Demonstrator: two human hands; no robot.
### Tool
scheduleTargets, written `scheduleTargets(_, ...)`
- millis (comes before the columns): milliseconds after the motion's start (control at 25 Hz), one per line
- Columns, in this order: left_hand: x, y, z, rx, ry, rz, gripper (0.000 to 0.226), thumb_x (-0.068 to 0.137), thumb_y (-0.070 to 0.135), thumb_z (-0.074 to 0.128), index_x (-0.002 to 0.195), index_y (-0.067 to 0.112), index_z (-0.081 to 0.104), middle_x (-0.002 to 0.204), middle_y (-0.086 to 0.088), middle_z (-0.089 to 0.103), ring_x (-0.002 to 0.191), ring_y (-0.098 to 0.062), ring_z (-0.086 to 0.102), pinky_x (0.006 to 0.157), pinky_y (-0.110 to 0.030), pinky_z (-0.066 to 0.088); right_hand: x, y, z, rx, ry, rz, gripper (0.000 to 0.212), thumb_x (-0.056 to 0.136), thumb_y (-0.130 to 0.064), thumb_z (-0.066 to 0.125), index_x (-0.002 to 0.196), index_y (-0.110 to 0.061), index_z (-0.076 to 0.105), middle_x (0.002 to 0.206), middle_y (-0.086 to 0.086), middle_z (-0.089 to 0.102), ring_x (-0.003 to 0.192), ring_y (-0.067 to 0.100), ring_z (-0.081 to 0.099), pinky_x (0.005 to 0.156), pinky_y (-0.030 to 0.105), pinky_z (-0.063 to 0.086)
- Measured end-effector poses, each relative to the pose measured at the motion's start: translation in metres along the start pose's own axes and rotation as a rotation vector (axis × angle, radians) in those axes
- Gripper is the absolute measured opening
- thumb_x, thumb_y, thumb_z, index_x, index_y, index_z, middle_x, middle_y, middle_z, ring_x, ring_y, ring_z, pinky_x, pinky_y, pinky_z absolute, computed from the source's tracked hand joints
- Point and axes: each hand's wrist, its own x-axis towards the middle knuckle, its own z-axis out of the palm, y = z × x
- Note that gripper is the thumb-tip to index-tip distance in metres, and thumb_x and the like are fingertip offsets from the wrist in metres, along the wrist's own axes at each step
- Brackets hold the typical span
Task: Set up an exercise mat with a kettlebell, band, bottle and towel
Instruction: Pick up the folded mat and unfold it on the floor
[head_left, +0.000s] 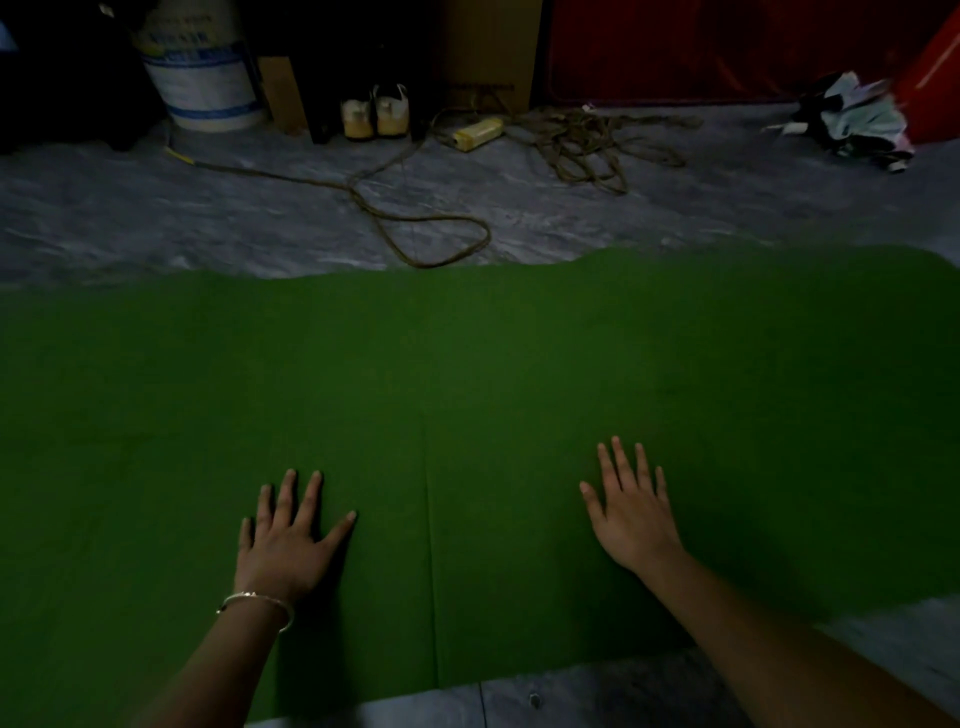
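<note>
I see a plain dark green mat (467, 374) on grey marbled floor (208, 218), a brown rope (431, 228), a white bucket (205, 78) with blue bands, and a silver bangle (257, 603) on my wrist.

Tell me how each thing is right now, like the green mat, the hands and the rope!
green mat: spread out on the floor, far edge wavy.
left hand: open, fingers spread, flat on the mat.
right hand: open, fingers straight, on the mat.
bracelet: worn on the left wrist.
rope: loose, tangled on the floor.
shoes: paired, side by side beyond the mat.
</note>
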Motion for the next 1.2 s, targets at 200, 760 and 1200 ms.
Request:
scheduleTargets(200,-0.002,0.005,-0.01,0.024,-0.051,0.001,0.08,0.084,0.073,0.022,0.147,0.034,-0.01,0.157,0.003,-0.018,0.144,-0.021,-0.017,0.119,-0.047,0.001,-0.002,-0.006,-0.008,-0.027,-0.027,-0.021,0.071,0.091,-0.06,0.002,0.144,-0.016,-0.017,0.154,0.007,-0.021,0.141,0.027,-0.021,0.117,0.05,-0.001)
scheduleTargets(760,0.014,0.051,0.015,0.095,-0.021,0.15,0.088,0.078,0.08,0.013,0.145,0.032,-0.018,0.152,0.003,-0.027,0.142,-0.016,-0.022,0.119,-0.043,-0.005,0.02,-0.041,-0.002,-0.067,0.016,-0.221,0.071,0.085,-0.065,-0.004,0.145,-0.028,-0.017,0.152,-0.001,-0.025,0.141,0.022,-0.022,0.115,0.045,-0.01)
scheduleTargets(1200,-0.002,0.016,0.007,0.08,-0.005,0.089,0.074,0.082,0.075,0.016,0.143,0.044,-0.014,0.154,0.012,-0.021,0.144,-0.016,-0.019,0.118,-0.046,-0.003,0.006,0.005,-0.006,-0.08,0.016,-0.134,0.057,0.089,-0.054,-0.008,0.14,-0.032,-0.02,0.153,-0.007,-0.02,0.142,0.016,-0.017,0.116,0.047,-0.002)
